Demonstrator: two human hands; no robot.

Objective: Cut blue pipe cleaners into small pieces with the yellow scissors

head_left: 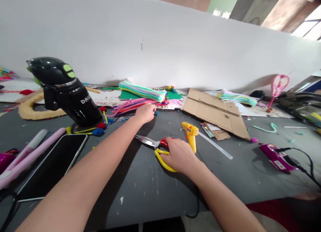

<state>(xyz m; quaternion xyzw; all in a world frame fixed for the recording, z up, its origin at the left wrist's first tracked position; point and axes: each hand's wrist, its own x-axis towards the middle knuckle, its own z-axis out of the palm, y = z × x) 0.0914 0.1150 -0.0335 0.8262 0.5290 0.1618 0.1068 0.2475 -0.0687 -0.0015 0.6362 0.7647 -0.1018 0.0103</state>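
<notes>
My right hand (179, 155) grips a pair of scissors (149, 141) with one red and one yellow handle. Their metal blades point left, low over the grey table. Farther forward, my left hand (145, 113) has its fingers curled together at the near side of a bundle of pink, red and purple pipe cleaners (125, 106). What its fingertips hold, if anything, is hidden. Pastel green, yellow and white pipe cleaners (142, 90) lie just behind on a green sheet (124, 95). A yellow glue gun (191, 131) with a clear glue stick lies just beyond my right hand.
At left stand a black flask (75, 98), a cardboard ring (27, 108) and a phone (54, 165). Cardboard (215, 113) lies at back right, near a purple box with cables (278, 157). A white partition (160, 41) closes off the far side.
</notes>
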